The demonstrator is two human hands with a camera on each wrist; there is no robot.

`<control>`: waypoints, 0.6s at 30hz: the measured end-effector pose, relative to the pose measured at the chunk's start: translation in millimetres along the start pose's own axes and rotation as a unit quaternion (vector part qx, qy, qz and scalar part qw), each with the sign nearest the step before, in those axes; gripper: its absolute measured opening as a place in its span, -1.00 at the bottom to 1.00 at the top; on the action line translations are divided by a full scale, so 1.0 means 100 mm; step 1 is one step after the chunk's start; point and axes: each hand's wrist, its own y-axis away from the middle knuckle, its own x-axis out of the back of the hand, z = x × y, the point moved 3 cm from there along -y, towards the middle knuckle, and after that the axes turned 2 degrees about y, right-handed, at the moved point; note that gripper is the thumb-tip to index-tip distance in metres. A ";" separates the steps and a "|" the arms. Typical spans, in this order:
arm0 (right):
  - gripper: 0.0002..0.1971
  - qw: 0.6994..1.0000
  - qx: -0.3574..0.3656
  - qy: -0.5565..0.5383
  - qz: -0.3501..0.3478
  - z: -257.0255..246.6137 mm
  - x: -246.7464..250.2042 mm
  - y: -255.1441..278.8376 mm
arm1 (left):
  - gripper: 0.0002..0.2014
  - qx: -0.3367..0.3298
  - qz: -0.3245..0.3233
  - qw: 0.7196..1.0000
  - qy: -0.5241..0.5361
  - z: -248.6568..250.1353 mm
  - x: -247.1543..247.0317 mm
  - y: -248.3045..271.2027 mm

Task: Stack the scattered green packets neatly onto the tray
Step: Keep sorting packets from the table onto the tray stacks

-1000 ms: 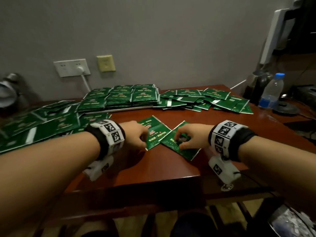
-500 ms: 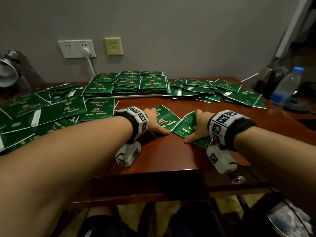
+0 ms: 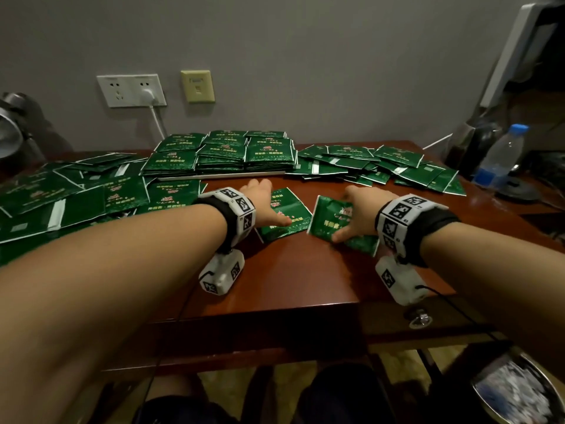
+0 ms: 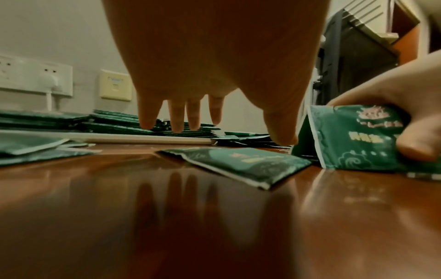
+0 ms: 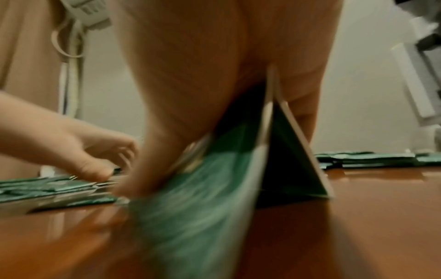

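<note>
Packets (image 3: 334, 221) — apparently two — pinched by right hand (image 3: 362, 209).

Both forearms reach forward side by side, each wrist wrapped in a black band carrying a white block with square black markers. The left hand (image 3: 263, 206) is spread flat, palm down, fingers (image 4: 177, 120) straight and slightly splayed, pointing away from the body, with the thumb stretched out toward the right. The right hand (image 3: 356, 212) is turned inward, its fingers (image 4: 415, 145) and thumb curled in a pinch around a green packet (image 3: 331, 220), lifting one edge so the packet stands tilted; the two hands sit near each other without touching
</note>
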 end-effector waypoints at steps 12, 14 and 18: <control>-0.09 0.992 0.033 0.078 -0.091 -0.16 -0.08 -0.04 | 0.24 0.016 -0.085 0.995 -0.045 -0.01 -0.08 -0.21; -0.23 0.993 0.055 0.094 -0.051 -0.19 -0.01 -0.08 | 0.02 -0.001 -0.063 0.997 -0.051 -0.01 -0.03 -0.20; -0.48 0.994 0.086 0.060 0.008 -0.23 0.11 -0.10 | -0.57 -0.029 -0.020 0.999 0.030 -0.07 0.13 -0.15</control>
